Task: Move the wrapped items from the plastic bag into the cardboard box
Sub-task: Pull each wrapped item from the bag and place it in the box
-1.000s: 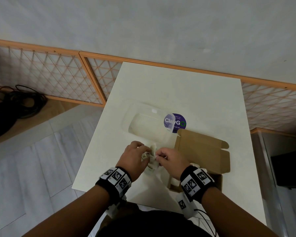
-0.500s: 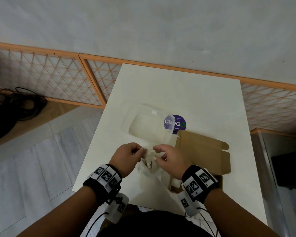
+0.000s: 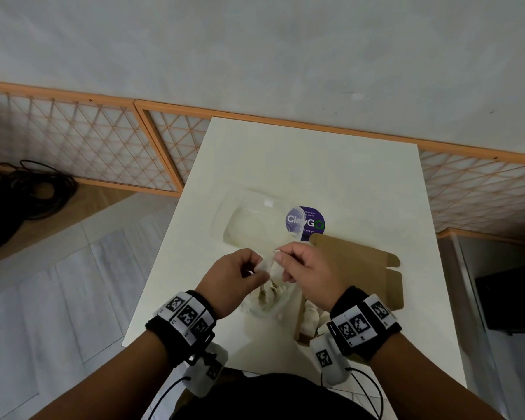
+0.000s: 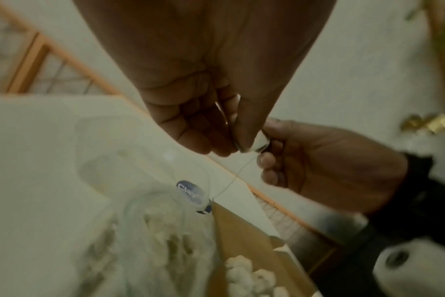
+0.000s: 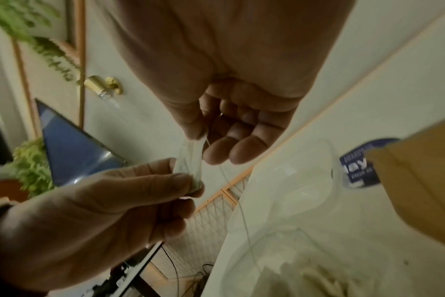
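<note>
Both hands hang just above the near part of the white table [image 3: 331, 177] and pinch the top of a clear plastic bag [image 3: 270, 295]. My left hand [image 3: 259, 268] grips the bag's left lip, and my right hand [image 3: 281, 259] pinches the right lip [image 5: 191, 164] between thumb and fingers. The bag [image 4: 160, 231] hangs below them with several white wrapped items inside. Just right of it stands the open cardboard box [image 3: 355, 262], and a few white wrapped items [image 4: 249, 275] lie in it. My right wrist hides most of the box's inside in the head view.
A clear plastic container [image 3: 249, 219] lies on the table beyond the hands, partly over a round purple sticker [image 3: 311, 225]. An orange-framed lattice fence [image 3: 103, 147] runs behind the table. Black cables [image 3: 28, 192] lie on the floor to the left. A dark cabinet [image 3: 512, 298] stands at the right.
Both hands have risen and moved a little away from me, drawing the bag's top up off the table. Their fingers have shifted to pinch its lip.
</note>
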The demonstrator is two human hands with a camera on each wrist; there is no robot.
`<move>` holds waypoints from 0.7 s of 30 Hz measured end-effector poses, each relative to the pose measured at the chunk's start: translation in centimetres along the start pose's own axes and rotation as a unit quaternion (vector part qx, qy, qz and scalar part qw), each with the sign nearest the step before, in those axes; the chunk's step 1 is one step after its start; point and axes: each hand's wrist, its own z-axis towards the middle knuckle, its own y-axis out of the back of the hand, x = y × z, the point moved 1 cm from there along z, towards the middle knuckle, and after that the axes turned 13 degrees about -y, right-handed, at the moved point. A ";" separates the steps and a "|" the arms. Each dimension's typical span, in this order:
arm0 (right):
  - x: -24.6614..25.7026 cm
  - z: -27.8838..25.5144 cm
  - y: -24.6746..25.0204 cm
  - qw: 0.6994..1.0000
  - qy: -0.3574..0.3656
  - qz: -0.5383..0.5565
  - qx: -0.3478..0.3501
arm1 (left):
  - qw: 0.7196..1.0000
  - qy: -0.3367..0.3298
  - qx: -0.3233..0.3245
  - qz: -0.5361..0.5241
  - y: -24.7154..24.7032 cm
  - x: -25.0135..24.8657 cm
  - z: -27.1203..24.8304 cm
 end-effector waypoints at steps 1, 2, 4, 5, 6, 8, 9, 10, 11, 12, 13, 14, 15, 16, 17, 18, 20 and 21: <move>0.2 -0.1 0.1 1.000 0.014 -0.020 -0.003 | 0.999 -0.016 0.008 0.032 0.0 0.0 -0.1; 0.4 -0.2 0.3 0.999 0.029 -0.044 -0.005 | 0.998 -0.029 0.017 0.053 0.0 -0.1 -0.1; 0.9 -0.4 0.4 0.995 0.055 -0.080 -0.007 | 0.997 -0.038 0.024 0.059 0.0 -0.2 -0.3; 1.2 -0.5 0.5 0.994 0.061 -0.086 -0.005 | 0.998 -0.039 0.017 0.043 0.0 -0.2 -0.3; 1.3 -0.5 0.5 0.994 0.063 -0.086 -0.004 | 0.999 -0.041 0.008 0.021 0.1 -0.4 -0.3; 1.6 -0.5 0.6 0.995 0.063 -0.081 0.000 | 0.998 -0.054 -0.012 -0.012 0.3 -0.8 -0.3; 1.8 -0.4 0.6 0.995 0.061 -0.074 0.005 | 0.998 -0.062 -0.020 -0.017 0.4 -1.0 -0.3; 1.9 -0.4 0.5 0.996 0.057 -0.067 0.009 | 0.997 -0.070 -0.025 -0.022 0.5 -1.2 -0.3; 2.0 -0.4 0.5 0.997 0.055 -0.061 0.008 | 0.996 -0.075 -0.030 -0.026 0.5 -1.4 -0.2; 2.1 -0.3 0.4 0.997 0.052 -0.060 0.004 | 0.996 -0.078 -0.033 -0.027 0.6 -1.4 -0.1; 2.2 -0.2 0.4 0.997 0.048 -0.057 0.004 | 0.996 -0.079 -0.037 -0.021 0.6 -1.5 0.0; 2.3 -0.1 0.4 0.998 0.043 -0.055 0.009 | 0.996 -0.077 -0.040 -0.016 0.6 -1.6 0.0; 2.4 -0.1 0.4 0.998 0.039 -0.054 0.015 | 0.996 -0.074 -0.044 -0.017 0.6 -1.6 0.0; 2.4 0.0 0.4 0.998 0.038 -0.055 0.018 | 0.996 -0.069 -0.047 -0.024 0.6 -1.5 0.0; 2.5 0.1 0.4 0.997 0.037 -0.058 0.019 | 0.996 -0.061 -0.050 -0.037 0.6 -1.4 0.0; 2.5 0.1 0.5 0.997 0.035 -0.059 0.019 | 0.996 -0.052 -0.052 -0.051 0.7 -1.2 -0.1; 2.6 0.2 0.7 0.998 0.029 -0.060 0.021 | 0.995 -0.035 -0.053 -0.080 0.7 -1.0 -0.2; 2.6 0.3 0.8 0.997 0.027 -0.066 0.023 | 0.994 -0.031 -0.049 -0.095 0.8 -0.9 -0.3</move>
